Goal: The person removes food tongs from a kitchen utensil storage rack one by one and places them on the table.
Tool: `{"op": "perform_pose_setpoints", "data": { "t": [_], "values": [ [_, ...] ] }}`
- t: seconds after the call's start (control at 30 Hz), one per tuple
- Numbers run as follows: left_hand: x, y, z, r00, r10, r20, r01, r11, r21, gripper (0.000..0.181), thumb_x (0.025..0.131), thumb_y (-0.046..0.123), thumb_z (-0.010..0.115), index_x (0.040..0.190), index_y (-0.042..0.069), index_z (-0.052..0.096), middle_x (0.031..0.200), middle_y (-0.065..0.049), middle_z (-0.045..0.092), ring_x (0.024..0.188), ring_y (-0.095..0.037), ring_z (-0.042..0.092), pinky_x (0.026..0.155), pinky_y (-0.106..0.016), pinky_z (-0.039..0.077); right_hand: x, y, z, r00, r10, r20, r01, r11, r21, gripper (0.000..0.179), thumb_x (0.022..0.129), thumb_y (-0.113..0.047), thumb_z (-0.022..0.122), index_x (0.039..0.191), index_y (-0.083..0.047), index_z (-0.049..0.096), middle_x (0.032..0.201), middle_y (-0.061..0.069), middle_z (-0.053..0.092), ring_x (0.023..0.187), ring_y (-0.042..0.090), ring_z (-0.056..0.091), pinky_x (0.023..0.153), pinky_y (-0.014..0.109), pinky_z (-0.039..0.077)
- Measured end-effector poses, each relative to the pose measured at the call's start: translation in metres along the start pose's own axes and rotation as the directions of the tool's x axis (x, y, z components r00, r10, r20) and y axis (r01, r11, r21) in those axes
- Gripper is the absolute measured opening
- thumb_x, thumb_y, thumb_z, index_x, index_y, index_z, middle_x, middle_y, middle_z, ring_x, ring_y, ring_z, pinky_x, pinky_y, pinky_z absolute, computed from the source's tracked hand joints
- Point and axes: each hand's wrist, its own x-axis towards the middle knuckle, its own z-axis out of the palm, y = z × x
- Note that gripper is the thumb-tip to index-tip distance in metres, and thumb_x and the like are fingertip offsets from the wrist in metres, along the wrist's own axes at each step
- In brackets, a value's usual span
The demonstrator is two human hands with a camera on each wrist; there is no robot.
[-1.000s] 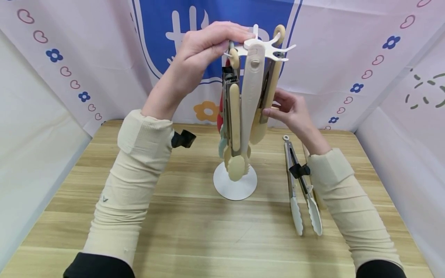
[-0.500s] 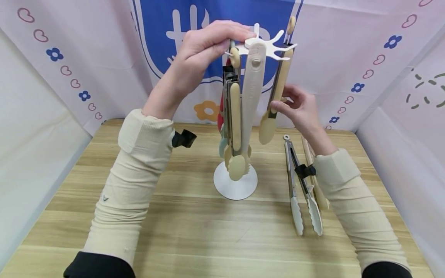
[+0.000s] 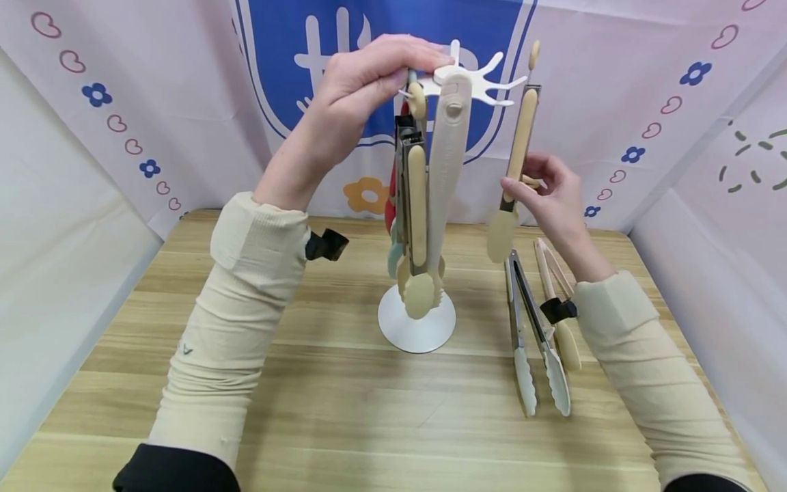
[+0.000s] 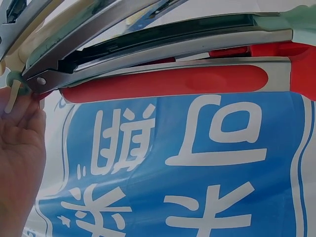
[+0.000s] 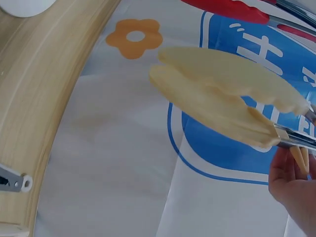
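Note:
My left hand (image 3: 363, 89) holds the top of a white hanging rack (image 3: 467, 83), fingers over its hub and thumb lower at the side. Several tongs hang from the rack's arms: a cream pair (image 3: 450, 157) in front, a pair with beige grips (image 3: 417, 212), and behind them a red-handled pair (image 4: 168, 84) and a green-tipped pair (image 4: 301, 24). My right hand (image 3: 550, 195) pinches beige silicone-tipped tongs (image 3: 521, 137) by their lower shaft, in the air to the right of the rack. Their scalloped tips (image 5: 222, 94) point down, slightly apart.
The rack's round white base (image 3: 417, 331) stands on the wooden table (image 3: 307, 410). To its right lie white-tipped steel tongs (image 3: 535, 335) and another beige pair (image 3: 567, 342), partly behind my right sleeve. A printed cloth backdrop (image 3: 615, 82) rises behind the table.
My right hand has drawn the beige tongs off the rack's right-hand arms and moved them rightward. My left hand stays on the rack's top.

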Motion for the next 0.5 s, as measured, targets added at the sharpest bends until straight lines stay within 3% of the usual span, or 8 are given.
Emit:
{"op": "perform_pose_setpoints", "data": {
  "t": [0.13,0.33,0.5],
  "values": [
    [0.000,-0.001,0.000,1.000,0.016,0.001,-0.016,1.000,0.000,0.033,0.090,-0.003,0.033,0.111,-0.009,0.058,0.122,-0.018,0.055,0.121,-0.015,0.043,0.103,-0.029,0.031,-0.002,0.004,-0.009,1.000,0.022,-0.022,-0.023,0.997,-0.069,0.031,0.077,-0.009,0.071,0.104,-0.005,0.058,0.097,0.001,0.056,0.091,0.013,0.053,0.076,0.015,0.047],
    [0.002,0.000,0.002,1.000,-0.011,-0.014,0.011,1.000,-0.016,0.033,0.089,-0.005,0.033,0.111,-0.009,0.057,0.121,-0.017,0.055,0.121,-0.015,0.042,0.103,-0.028,0.030,-0.005,0.011,-0.022,0.997,0.049,-0.056,-0.058,0.984,-0.169,0.030,0.078,-0.011,0.070,0.104,-0.009,0.058,0.096,-0.004,0.054,0.090,0.010,0.053,0.072,0.014,0.046],
    [0.001,-0.001,0.000,1.000,0.027,0.000,-0.027,1.000,0.004,0.033,0.089,-0.004,0.033,0.111,-0.009,0.058,0.121,-0.018,0.055,0.121,-0.016,0.043,0.103,-0.029,0.030,-0.008,0.017,-0.035,0.994,0.063,-0.085,-0.084,0.960,-0.266,0.028,0.078,-0.015,0.070,0.103,-0.012,0.058,0.093,-0.008,0.054,0.088,0.006,0.051,0.071,0.014,0.043]
  ]
}}
